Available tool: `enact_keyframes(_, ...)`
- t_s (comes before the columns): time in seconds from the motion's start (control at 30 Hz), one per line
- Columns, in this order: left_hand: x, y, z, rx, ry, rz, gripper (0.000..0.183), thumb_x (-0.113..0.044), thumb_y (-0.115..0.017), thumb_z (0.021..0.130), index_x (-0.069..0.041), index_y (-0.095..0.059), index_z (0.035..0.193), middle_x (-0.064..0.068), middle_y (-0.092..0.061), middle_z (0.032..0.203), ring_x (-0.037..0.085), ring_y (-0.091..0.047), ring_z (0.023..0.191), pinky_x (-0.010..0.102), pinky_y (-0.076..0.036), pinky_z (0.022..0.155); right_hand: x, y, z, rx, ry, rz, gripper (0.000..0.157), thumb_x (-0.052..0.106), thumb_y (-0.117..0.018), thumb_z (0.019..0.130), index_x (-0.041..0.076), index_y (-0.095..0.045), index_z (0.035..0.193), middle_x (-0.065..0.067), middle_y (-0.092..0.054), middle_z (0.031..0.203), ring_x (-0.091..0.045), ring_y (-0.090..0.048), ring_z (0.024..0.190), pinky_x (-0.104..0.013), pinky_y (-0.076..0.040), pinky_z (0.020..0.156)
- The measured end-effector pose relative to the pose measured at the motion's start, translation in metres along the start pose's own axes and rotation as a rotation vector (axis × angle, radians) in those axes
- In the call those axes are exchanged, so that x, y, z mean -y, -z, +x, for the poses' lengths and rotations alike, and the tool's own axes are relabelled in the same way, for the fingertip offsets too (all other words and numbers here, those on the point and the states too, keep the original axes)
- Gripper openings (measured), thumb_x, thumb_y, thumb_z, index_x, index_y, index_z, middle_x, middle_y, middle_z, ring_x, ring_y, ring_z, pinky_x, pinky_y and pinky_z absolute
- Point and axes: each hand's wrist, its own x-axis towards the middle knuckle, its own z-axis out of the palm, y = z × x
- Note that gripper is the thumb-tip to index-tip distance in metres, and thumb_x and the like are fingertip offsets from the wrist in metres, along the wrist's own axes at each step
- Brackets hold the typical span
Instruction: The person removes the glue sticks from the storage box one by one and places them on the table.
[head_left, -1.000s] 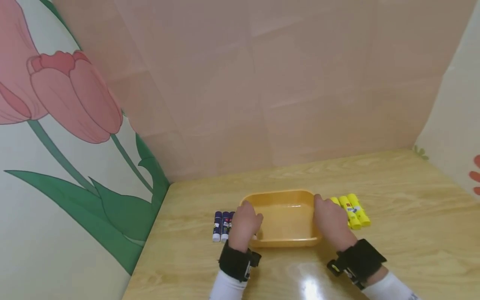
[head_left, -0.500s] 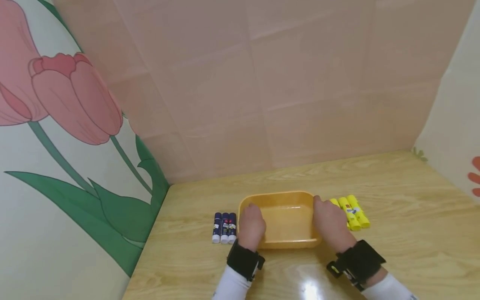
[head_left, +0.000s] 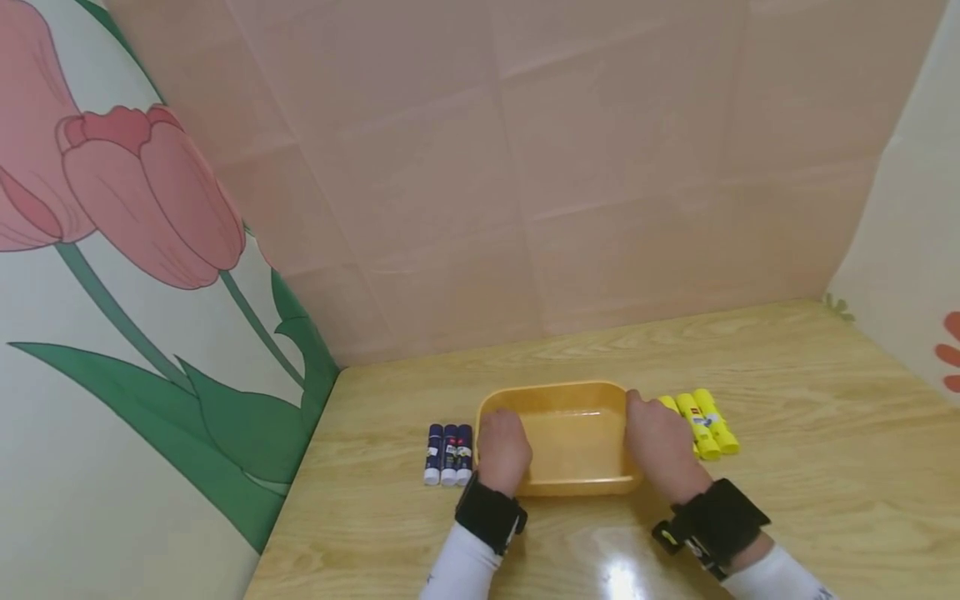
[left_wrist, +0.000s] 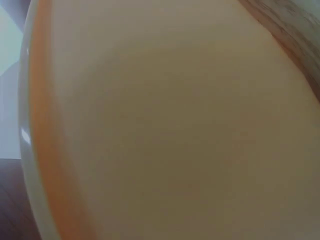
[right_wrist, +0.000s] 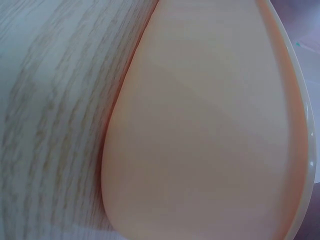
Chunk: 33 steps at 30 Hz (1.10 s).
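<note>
A shallow yellow-orange plastic tray (head_left: 577, 442) sits on the table, with nothing visible inside it. My left hand (head_left: 504, 450) grips its left rim, fingers curled over the edge. On the opposite side, my right hand (head_left: 663, 437) holds the right rim. Up close in the left wrist view, the tray's outer wall (left_wrist: 175, 130) fills most of the picture. The right wrist view likewise shows the tray wall (right_wrist: 210, 125) rising from the table. Fingers are out of sight in both wrist views.
Three dark blue glue sticks (head_left: 450, 455) with white ends lie side by side left of the tray. Several yellow glue sticks (head_left: 699, 425) lie to its right, partly behind my right hand. A wall stands behind the wooden table (head_left: 825, 433).
My left hand has shifted right onto the tray's left rim, uncovering the dark blue glue sticks. My right hand has stayed on the right rim, and the tray looks still.
</note>
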Motion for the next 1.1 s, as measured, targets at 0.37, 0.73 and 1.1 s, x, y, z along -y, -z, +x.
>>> enact_keyframes(0.37, -0.003, 0.000, 0.008, 0.165, 0.155, -0.063, 0.005, -0.005, -0.069, 0.082, -0.006, -0.067, 0.078, 0.007, -0.066, 0.079, 0.020, -0.065, 0.071, 0.036, -0.055, 0.056, 0.000, -0.001, 0.000, -0.002, -0.001, 0.003, 0.017, -0.004, -0.053, 0.090, -0.010, -0.053, 0.107, -0.018, -0.056, 0.070, -0.029, -0.056, 0.057, -0.041, -0.045, 0.043)
enact_keyframes(0.73, -0.001, -0.010, 0.018, 0.187, 0.155, -0.120, 0.004, -0.007, -0.068, 0.087, -0.006, -0.066, 0.090, 0.009, -0.066, 0.083, 0.024, -0.066, 0.076, 0.038, -0.056, 0.060, 0.000, 0.000, 0.000, 0.003, 0.005, -0.004, 0.018, -0.004, -0.054, 0.091, -0.010, -0.053, 0.107, -0.018, -0.056, 0.069, -0.028, -0.056, 0.057, -0.040, -0.045, 0.043)
enact_keyframes(1.1, -0.002, -0.012, 0.029, 0.227, 0.161, -0.172, 0.008, -0.006, -0.065, 0.091, -0.005, -0.066, 0.099, 0.013, -0.068, 0.091, 0.028, -0.066, 0.085, 0.041, -0.056, 0.065, -0.001, 0.001, 0.001, 0.001, 0.016, 0.005, 0.018, -0.005, -0.054, 0.090, -0.011, -0.053, 0.106, -0.018, -0.056, 0.070, -0.028, -0.056, 0.057, -0.041, -0.046, 0.044)
